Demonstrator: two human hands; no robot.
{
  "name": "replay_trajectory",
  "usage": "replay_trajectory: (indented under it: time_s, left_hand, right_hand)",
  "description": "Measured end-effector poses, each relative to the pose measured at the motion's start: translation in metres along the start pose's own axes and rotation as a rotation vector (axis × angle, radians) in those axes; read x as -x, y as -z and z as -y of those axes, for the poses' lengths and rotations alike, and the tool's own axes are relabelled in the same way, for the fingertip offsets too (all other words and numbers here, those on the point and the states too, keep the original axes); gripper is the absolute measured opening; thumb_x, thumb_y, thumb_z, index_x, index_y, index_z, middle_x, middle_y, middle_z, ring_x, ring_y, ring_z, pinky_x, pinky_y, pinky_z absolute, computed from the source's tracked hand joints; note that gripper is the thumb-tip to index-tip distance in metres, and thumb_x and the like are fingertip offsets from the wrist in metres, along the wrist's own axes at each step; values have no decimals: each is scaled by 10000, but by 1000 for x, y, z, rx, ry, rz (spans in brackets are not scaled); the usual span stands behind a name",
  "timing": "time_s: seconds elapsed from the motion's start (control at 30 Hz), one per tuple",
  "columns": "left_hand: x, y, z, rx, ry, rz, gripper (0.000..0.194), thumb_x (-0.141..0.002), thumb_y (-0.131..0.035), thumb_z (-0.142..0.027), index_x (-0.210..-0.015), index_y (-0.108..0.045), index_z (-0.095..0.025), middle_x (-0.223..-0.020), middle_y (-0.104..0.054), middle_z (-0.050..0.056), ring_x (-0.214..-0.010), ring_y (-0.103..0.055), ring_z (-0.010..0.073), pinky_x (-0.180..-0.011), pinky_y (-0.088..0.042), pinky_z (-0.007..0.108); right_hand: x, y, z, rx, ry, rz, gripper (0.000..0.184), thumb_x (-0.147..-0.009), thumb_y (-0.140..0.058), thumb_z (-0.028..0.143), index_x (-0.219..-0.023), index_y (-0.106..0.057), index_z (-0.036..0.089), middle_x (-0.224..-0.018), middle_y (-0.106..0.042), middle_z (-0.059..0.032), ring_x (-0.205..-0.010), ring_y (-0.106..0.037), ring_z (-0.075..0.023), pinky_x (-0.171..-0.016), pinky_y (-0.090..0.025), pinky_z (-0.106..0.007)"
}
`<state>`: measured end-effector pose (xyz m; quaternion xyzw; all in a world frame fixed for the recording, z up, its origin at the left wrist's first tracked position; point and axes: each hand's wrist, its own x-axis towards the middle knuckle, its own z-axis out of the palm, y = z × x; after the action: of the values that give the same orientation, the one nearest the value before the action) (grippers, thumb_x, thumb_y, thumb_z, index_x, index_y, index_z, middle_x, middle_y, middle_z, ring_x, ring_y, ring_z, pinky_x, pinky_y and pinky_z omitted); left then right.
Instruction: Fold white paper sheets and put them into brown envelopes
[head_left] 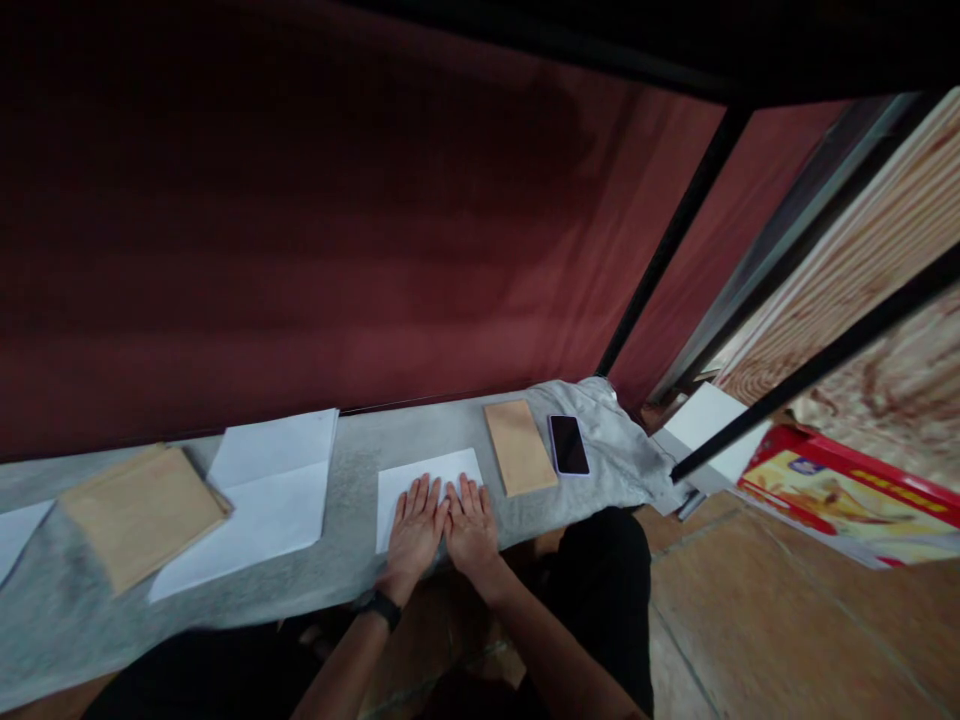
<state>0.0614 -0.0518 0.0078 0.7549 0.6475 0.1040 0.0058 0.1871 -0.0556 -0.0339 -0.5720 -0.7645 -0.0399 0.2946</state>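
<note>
A white sheet of paper (390, 491) lies on the grey cloth in front of me, its near part covered by my hands. My left hand (417, 530), with a dark band at the wrist, rests flat on it, fingers stretched out. Beside it my right hand (470, 522) also presses flat on the paper, the two hands touching or almost so at the thumbs. Just right of the sheet is a brown envelope (520, 447), and beyond that a phone (569, 445) with a dark screen.
Several brown envelopes (146, 510) lie at the left, partly over larger white sheets (274, 490). Grey cloth (300, 582) covers the narrow surface. A red wall panel (337, 300) stands behind. Black metal bars (675, 240) and a red-yellow box (847, 495) are at the right.
</note>
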Motion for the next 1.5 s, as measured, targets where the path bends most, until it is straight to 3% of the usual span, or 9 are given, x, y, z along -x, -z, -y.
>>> replay_trajectory:
  time_s: [0.17, 0.33, 0.5, 0.63, 0.83, 1.0, 1.27, 1.5]
  left_hand:
    - [-10, -5, 16, -58, -4, 6, 591, -1015, -266, -381, -1511, -423, -100, -1595, -389, 151, -1502, -312, 279, -1220, -259, 486]
    - [-5, -6, 35, -86, -75, 2, 573, -1011, -282, -395, -1505, -445, -155, -1603, -385, 113, -1505, -310, 265, -1219, -265, 494]
    - [-2, -7, 38, -128, -131, 14, 549, -986, -272, -255, -1468, -492, -111, -1589, -401, 128, -1509, -297, 276, -1218, -262, 516]
    - [-3, -10, 40, -119, -132, 2, 557, -982, -273, -251, -1484, -467, -110, -1576, -424, 129, -1503, -313, 261, -1214, -279, 507]
    - [-2, -12, 38, -82, -98, -58, 586, -1005, -262, -359, -1526, -402, -129, -1586, -411, 118, -1505, -310, 249, -1224, -257, 484]
    - [-3, -8, 34, -83, -71, -32, 624, -1012, -243, -426, -1539, -373, -117, -1592, -398, 132, -1505, -311, 258, -1227, -243, 491]
    - [-5, 1, 29, -93, -60, 21, 623, -1013, -245, -449, -1541, -378, -147, -1612, -363, 134, -1518, -276, 272, -1227, -228, 507]
    - [0, 2, 32, -71, -111, -13, 619, -1015, -244, -451, -1516, -423, -134, -1582, -411, 141, -1487, -348, 263, -1206, -292, 491]
  right_hand:
    - [1, 3, 1, 31, -26, 46, 514, -1029, -496, 378, -1506, -463, 191, -1575, -405, -158, -1461, -381, -278, -1207, -256, -489]
    - [-21, 8, 5, -40, -65, 97, 455, -1050, -422, 364, -1421, -565, 142, -1514, -492, -159, -1413, -454, -276, -1187, -318, -484]
    - [-60, 0, 9, -101, 123, 267, 463, -1079, -336, 371, -1443, -536, 166, -1522, -497, -83, -1422, -444, -207, -1200, -326, -408]
    - [-72, -9, 3, -75, 99, 278, 517, -1068, -366, 437, -1488, -475, 156, -1548, -454, -102, -1440, -419, -224, -1211, -303, -438]
    - [-59, -14, -11, -38, 3, 172, 590, -1038, -439, 440, -1501, -439, 73, -1556, -425, -173, -1459, -386, -270, -1207, -292, -457]
    - [-43, -12, -19, -24, -11, 78, 623, -1022, -468, 445, -1502, -427, 51, -1541, -438, -202, -1453, -391, -294, -1186, -321, -476]
    - [-12, 12, -25, 17, 52, 23, 555, -1011, -512, 449, -1487, -476, 167, -1576, -400, -171, -1450, -393, -299, -1170, -336, -501]
    - [6, 25, -22, 50, -3, 60, 643, -1026, -457, 448, -1518, -394, 38, -1538, -436, -220, -1446, -396, -293, -1210, -291, -465]
